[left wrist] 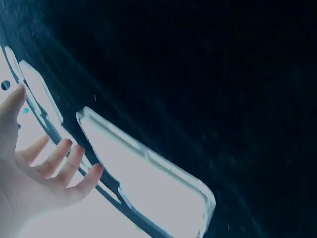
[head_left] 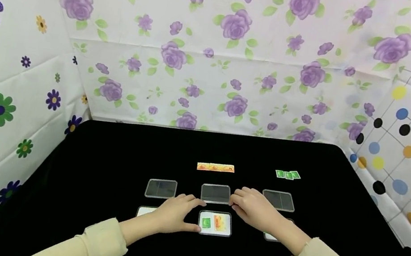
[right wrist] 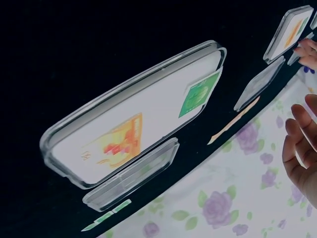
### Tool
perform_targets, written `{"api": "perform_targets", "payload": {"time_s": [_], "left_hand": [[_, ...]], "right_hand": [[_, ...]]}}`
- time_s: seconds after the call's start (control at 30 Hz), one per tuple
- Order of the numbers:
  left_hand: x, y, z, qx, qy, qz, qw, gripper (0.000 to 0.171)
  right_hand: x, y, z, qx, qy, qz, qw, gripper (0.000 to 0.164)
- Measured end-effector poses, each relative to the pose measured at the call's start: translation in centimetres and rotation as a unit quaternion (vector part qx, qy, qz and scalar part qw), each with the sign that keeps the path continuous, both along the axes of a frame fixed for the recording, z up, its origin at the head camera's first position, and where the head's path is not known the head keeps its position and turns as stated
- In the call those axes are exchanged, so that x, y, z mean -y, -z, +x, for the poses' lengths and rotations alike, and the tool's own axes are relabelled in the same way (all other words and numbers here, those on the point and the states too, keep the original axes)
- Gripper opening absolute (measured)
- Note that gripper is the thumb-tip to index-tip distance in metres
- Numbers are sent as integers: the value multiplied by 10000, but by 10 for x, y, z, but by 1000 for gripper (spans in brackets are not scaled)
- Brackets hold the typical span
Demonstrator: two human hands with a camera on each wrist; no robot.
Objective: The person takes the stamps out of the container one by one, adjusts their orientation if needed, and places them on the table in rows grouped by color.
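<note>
My left hand [head_left: 176,213] reaches to the middle white-filled case [head_left: 214,230], thumb and index finger spread at its left side. A green picture piece [head_left: 206,223] and an orange one [head_left: 220,223] lie on the white filling. In the left wrist view the left hand [left wrist: 47,173] shows loosely bent fingers, nothing held. Farther back, my right hand [head_left: 257,208] hovers at the right edge of a clear plastic lid [head_left: 215,193]. The right wrist view shows the right hand [right wrist: 301,148] with loosely curled fingers, apart from the lid [right wrist: 260,85].
Two other clear lids, left [head_left: 161,189] and right [head_left: 278,200], flank the middle one. White-filled cases at left [head_left: 145,211] and right [right wrist: 158,114] are partly behind my arms in the head view. An orange picture strip [head_left: 215,167] and green pieces [head_left: 288,175] lie farther back on the black cloth [head_left: 124,150].
</note>
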State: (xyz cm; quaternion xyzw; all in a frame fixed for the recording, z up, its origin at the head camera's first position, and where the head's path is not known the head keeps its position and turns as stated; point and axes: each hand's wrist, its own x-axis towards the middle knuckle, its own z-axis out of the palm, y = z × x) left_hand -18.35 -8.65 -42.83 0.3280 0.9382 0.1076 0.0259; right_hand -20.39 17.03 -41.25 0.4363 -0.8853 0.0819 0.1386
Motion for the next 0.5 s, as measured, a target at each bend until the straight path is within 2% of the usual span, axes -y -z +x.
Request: {"api": "perform_targets", "payload": {"time_s": [0.1, 0.2, 0.5], "left_hand": [[-3, 5, 0, 54, -4, -113, 9999, 76], [-4, 9, 0, -47, 21, -291, 9996, 80], [-8, 13, 1, -124, -115, -270, 9995, 71]], "right_hand": [[5, 0, 1, -1, -100, 26, 9999, 9], [10, 1, 2, 57, -178, 66, 9998, 9], [22, 7, 8, 154, -347, 212, 9991, 8]]}}
